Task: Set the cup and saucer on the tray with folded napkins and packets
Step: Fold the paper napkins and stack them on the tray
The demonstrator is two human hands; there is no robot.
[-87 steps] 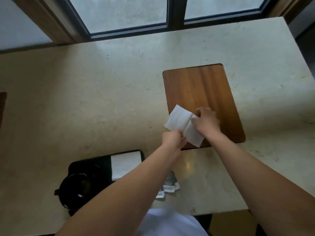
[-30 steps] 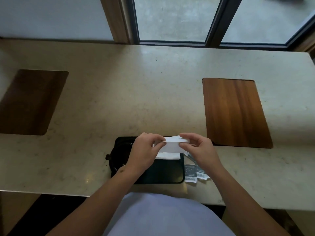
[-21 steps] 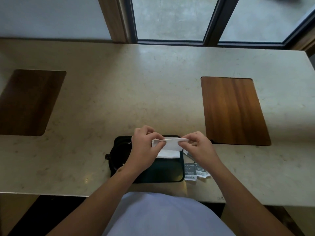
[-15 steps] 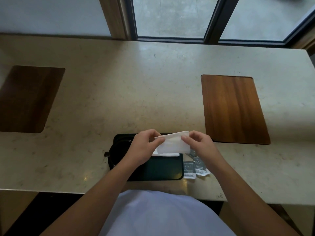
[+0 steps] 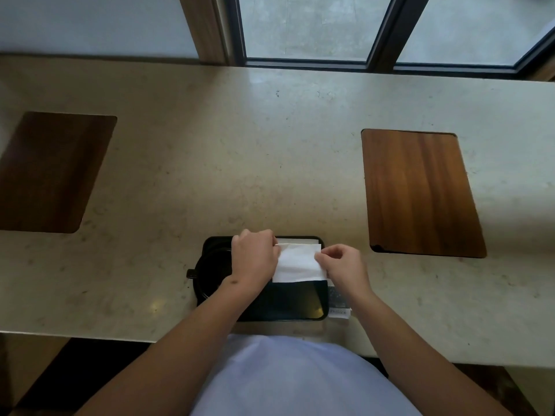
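A black rectangular tray lies near the table's front edge. On its left part sits a black cup on a black saucer, the handle pointing left, partly hidden by my left wrist. A folded white napkin is low over the tray's far right part, on top of another white napkin whose edge shows just behind it. My left hand pinches its left edge and my right hand pinches its right edge. Grey packets lie on the table just right of the tray, partly behind my right wrist.
Two dark wooden boards are inset in the pale stone table, one at the left and one at the right. A window with dark frames runs along the far side.
Both hands brought the napkin from the right wooden board to the tray. Over the last second they lowered and flattened it onto the far right part of the tray.
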